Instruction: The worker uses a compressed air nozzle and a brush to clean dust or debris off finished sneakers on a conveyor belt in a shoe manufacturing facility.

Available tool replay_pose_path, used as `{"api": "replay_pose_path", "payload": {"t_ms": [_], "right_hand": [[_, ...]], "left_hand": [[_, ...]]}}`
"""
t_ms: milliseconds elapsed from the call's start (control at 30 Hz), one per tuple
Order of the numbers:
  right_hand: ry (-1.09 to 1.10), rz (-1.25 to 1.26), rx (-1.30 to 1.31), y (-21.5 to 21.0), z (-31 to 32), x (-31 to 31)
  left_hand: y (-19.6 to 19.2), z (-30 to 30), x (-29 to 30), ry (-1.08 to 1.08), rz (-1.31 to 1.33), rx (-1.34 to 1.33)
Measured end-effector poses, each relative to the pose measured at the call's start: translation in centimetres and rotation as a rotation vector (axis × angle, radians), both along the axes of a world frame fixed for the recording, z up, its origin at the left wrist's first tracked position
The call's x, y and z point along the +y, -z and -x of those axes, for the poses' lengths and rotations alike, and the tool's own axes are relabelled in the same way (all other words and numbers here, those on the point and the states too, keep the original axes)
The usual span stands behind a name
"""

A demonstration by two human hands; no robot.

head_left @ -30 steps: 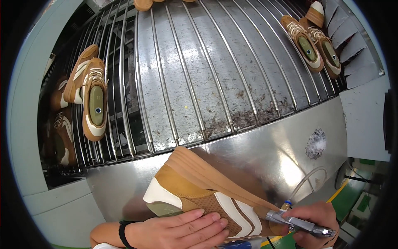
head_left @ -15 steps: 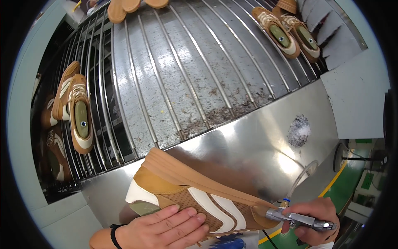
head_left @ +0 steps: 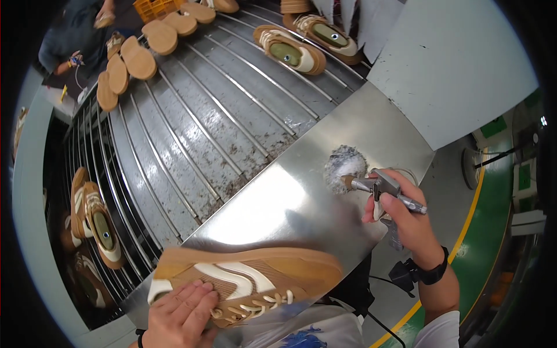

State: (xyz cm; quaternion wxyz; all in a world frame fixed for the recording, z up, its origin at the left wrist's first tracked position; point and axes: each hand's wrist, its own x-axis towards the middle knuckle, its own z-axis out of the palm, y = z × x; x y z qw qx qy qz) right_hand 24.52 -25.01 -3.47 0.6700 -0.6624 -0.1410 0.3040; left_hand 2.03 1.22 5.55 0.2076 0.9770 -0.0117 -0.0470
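My left hand grips a tan and cream sneaker by its laced upper, holding it on its side near the lower edge of a shiny steel shelf. My right hand is closed around a small metal brush tool. The tool's tip touches a whitish crusty patch on the shelf. The two hands are well apart.
A slatted metal conveyor runs behind the shelf, carrying several matching sneakers and loose tan soles. More shoes sit at its left edge. Another person works at the far left. A grey panel stands at the right.
The view swung right and down. My right hand moved up with the tool to the whitish patch. My left hand turned the sneaker lower, still gripping it.
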Motion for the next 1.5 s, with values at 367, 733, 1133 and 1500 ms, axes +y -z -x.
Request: {"api": "replay_pose_path", "payload": {"t_ms": [367,733,1133,1500], "right_hand": [[-0.259,-0.021,0.420,-1.1,-3.5,1.4],[-0.906,0.215,0.727,-0.4,-10.2,14.1],[-1.099,0.346,0.712,0.7,-10.0,18.7],[-0.940,0.407,0.482,-2.2,-8.5,13.2]], "left_hand": [[1.4,1.7,0.1,-0.322,0.144,0.242],[2.4,1.2,2.6,-0.213,0.254,0.300],[3.5,1.4,3.9,-0.166,0.338,0.254],[3.3,1.3,3.3,-0.161,0.323,0.243]]}}
